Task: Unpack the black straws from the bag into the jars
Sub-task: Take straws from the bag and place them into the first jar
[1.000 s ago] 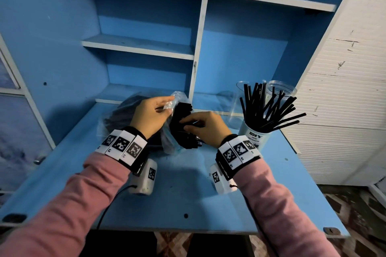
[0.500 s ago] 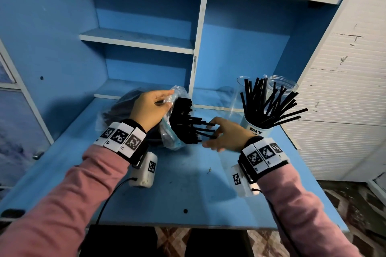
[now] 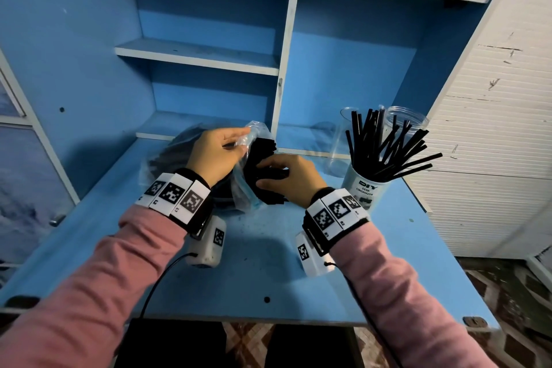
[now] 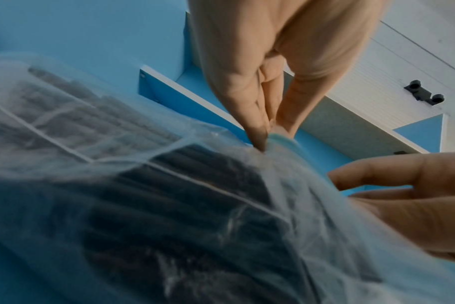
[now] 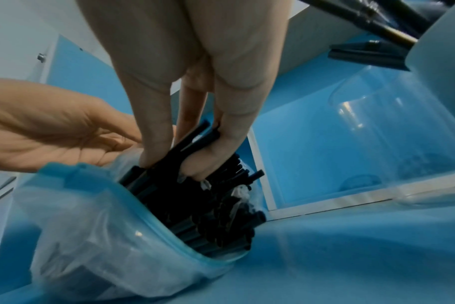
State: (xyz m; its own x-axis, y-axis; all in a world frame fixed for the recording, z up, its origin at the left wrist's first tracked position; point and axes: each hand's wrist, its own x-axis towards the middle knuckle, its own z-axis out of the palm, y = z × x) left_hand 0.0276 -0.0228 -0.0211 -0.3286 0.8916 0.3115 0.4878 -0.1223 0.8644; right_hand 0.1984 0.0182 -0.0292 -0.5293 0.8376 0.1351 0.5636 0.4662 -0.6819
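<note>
Head view: you are working at a blue table (image 3: 268, 263) set under blue shelving (image 3: 203, 57). Your left hand (image 3: 213, 155) is holding up the mouth of a clear zip bag (image 3: 243, 194) that is lying on the table; in the left wrist view, the thumb and forefinger of that hand (image 4: 257, 67) are pressed together, pinching the bag's blue zip edge (image 4: 283, 142). The bag (image 4: 169, 205) is packed with black straws (image 4: 190, 201), whose ends are sticking out of its open mouth toward your right.

Your right hand (image 3: 286, 178) is reaching into that mouth. In the right wrist view, its fingers (image 5: 156, 131) are curled round a small bunch of black straws (image 5: 185, 144), pinching them between thumb and fingertips just above the rest of the bundle (image 5: 221, 216). The gripped straws are partly inside the bag (image 5: 104, 236).

To the right of the bag, a clear jar with a white "DIY Desk Organizer" label (image 3: 366, 188) is standing upright on the table, and loose black straws (image 3: 385, 146) are fanning out of it. Two more clear jars are standing behind it: one (image 3: 343, 140) on its left, one (image 3: 413, 125) on its right. Whether either holds straws cannot be told. A white panelled wall (image 3: 493, 128) is bordering the table on the right.
</note>
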